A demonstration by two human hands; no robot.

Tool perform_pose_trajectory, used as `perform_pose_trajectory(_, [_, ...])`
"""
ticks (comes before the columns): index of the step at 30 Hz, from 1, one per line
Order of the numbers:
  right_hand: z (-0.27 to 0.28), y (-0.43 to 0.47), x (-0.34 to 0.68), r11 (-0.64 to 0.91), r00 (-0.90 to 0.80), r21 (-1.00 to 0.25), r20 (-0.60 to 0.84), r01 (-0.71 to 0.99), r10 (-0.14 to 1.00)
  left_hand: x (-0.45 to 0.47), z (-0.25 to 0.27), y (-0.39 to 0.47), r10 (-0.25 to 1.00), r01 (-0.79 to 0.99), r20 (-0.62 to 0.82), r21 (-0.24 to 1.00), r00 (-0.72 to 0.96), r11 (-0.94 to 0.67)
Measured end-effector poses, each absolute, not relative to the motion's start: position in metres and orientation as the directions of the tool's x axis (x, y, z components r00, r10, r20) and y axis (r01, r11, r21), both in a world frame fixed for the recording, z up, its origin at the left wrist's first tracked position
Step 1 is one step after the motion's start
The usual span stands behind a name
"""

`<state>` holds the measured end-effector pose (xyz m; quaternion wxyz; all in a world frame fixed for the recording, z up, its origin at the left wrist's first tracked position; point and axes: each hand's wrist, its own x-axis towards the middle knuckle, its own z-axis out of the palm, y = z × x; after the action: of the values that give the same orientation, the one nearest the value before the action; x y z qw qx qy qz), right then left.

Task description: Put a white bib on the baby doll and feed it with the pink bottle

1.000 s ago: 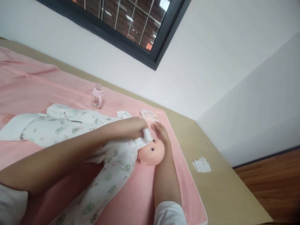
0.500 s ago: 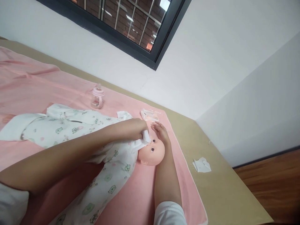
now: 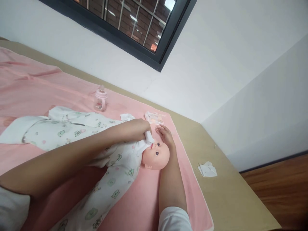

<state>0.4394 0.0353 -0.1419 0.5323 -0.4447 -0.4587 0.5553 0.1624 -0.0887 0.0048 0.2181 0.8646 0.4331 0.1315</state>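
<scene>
A baby doll (image 3: 157,155) in a white printed sleepsuit (image 3: 120,163) lies on its back, its head toward the right. My left hand (image 3: 141,129) reaches across its chest with fingers closed around a white tissue (image 3: 149,137). The tissue is at the doll's chin, by the mouth and collar; I cannot tell whether it touches the skin. Curved around the far side of the head is my right hand (image 3: 165,134), fingers stretched out and holding nothing. The doll's head rests against my right forearm.
A pink baby bottle (image 3: 100,100) stands on the pink blanket (image 3: 141,205) behind the doll. Beyond the head lies a clear plastic packet (image 3: 154,118). On the tan tabletop (image 3: 231,192) at right is a folded white tissue (image 3: 207,169). White walls and a dark-framed window (image 3: 157,61) border the back.
My left hand has shifted slightly left and back with the tissue, showing more of the doll's mouth. My right hand stays in place.
</scene>
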Motion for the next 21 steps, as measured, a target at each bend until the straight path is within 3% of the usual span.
perform_pose_trajectory(4, [-0.1426,0.0366,0.4395,-0.017,-0.024,-0.981,-0.013,-0.193,1.0,0.164,0.0065,-0.0881,0.806,0.715,-0.021,0.476,0.592,-0.512])
perform_pose_trajectory(9, [-0.1418,0.0365,0.4389,-0.023,-0.014,-0.982,-0.021,-0.186,1.0,0.1658,0.0083,-0.0874,0.845,0.79,0.011,0.348,0.534,-0.504])
perform_pose_trajectory(21, [-0.1401,0.0336,0.4378,-0.018,-0.018,-0.982,-0.015,-0.186,1.0,0.1656,0.0026,-0.0835,0.845,0.794,0.029,0.326,0.534,-0.513])
